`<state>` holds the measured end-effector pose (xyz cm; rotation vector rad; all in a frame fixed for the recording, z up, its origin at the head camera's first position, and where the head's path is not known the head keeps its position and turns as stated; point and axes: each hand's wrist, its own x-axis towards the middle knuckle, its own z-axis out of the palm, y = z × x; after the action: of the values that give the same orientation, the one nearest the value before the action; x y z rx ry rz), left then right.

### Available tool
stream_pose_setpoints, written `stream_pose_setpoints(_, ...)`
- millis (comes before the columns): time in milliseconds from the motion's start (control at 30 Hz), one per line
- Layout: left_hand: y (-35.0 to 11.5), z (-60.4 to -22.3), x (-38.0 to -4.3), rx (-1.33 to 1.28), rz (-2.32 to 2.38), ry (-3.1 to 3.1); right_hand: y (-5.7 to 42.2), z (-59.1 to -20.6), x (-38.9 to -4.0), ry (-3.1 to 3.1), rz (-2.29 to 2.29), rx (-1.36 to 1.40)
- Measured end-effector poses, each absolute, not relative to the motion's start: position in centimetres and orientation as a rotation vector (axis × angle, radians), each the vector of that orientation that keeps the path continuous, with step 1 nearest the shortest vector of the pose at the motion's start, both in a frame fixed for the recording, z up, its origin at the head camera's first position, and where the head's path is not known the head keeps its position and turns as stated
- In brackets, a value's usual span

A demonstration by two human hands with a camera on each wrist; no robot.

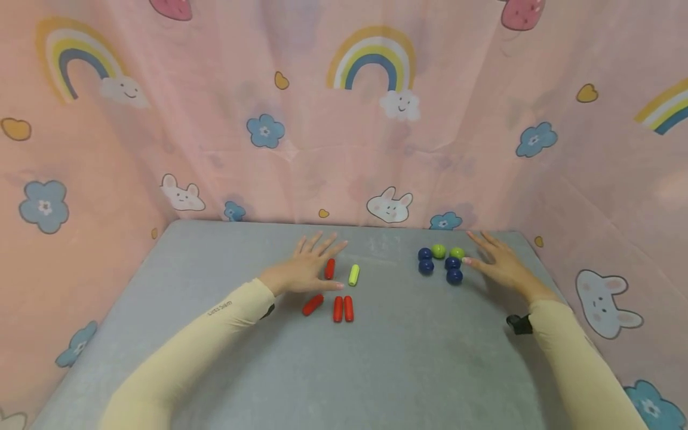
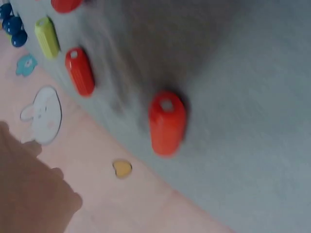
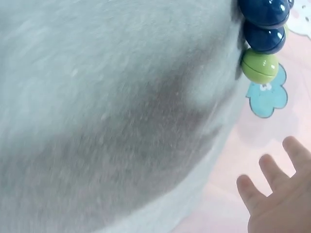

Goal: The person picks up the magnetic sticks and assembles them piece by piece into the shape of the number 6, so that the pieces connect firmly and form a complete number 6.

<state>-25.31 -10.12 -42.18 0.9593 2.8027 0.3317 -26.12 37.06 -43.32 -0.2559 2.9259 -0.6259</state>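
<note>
Head: left hand (image 1: 306, 270) spread, empty, amid red cylinders (image 1: 338, 309), yellow cylinder (image 1: 353, 275) to its right; right hand (image 1: 502, 263) likewise, beside blue balls (image 1: 454, 276), green balls (image 1: 438, 251). Left wrist: red cylinders ungripped. Right wrist: fingers parted; likely pre-grasp, pickup needs curling.

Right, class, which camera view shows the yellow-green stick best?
The left wrist view: the yellow-green stick appears whole and largest there. The head view shows it whole too, but smaller; the right wrist view doesn't show it.
</note>
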Motion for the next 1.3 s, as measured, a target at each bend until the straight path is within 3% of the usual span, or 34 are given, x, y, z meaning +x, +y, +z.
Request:
stream_pose_setpoints(300, -7.2, -43.4, -26.1, 0.919, 0.773, 2.787, 37.5, -44.2, -27.1, 2.866, -0.992, -0.14)
stream_pose_setpoints(600, -4.9, -44.5, -26.2, 0.589, 1.126, 2.769, 37.5, -45.1, -27.8, 2.835, -1.222, -0.062)
stream_pose_setpoints(1300, -3.2, -45.7, -25.4, 0.483, 1.113, 2.828, 36.6, -46.7, -28.4, 2.752, -1.262, -0.019)
